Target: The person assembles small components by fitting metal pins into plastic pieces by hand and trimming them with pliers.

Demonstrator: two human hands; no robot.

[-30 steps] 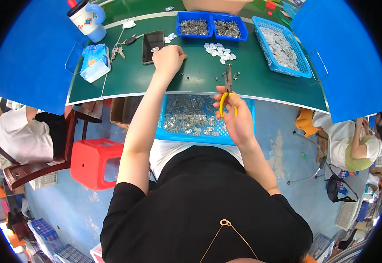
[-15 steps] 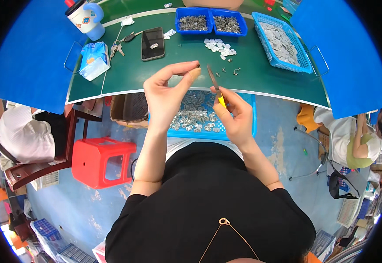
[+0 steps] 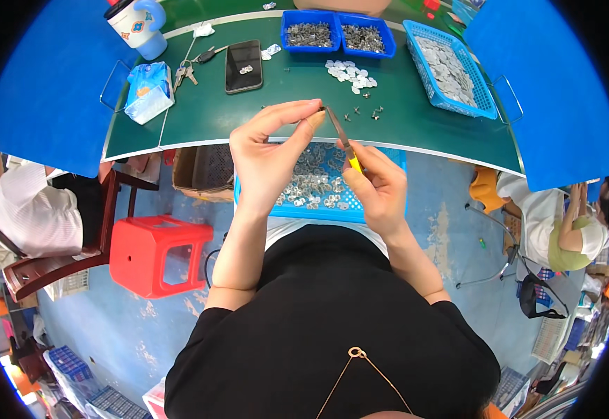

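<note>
My left hand [image 3: 266,153] is raised over the table's near edge, its thumb and forefinger pinched on a tiny dark metal piece [image 3: 323,108]. Most of that piece is hidden by the fingertips. In my right hand [image 3: 380,187] is a slim, tapered metal tool with a yellow handle [image 3: 354,160], whose kind I cannot make out. The tip of the tool meets the left fingertips at the small piece. Beyond the hands, several small metal pieces [image 3: 357,110] and a group of whitish discs [image 3: 348,74] lie on the green table.
Two blue bins [image 3: 339,46] of metal parts stand at the back, with a light-blue basket [image 3: 451,105] of discs to the right. A phone [image 3: 243,82], keys, tissues and a tumbler sit left. Below the edge is a blue tray [image 3: 401,188]. A red stool [image 3: 133,258] stands left.
My right hand has brought the tool's tip against the small piece in my left fingers; before, a gap showed between them. The left hand has shifted slightly.
</note>
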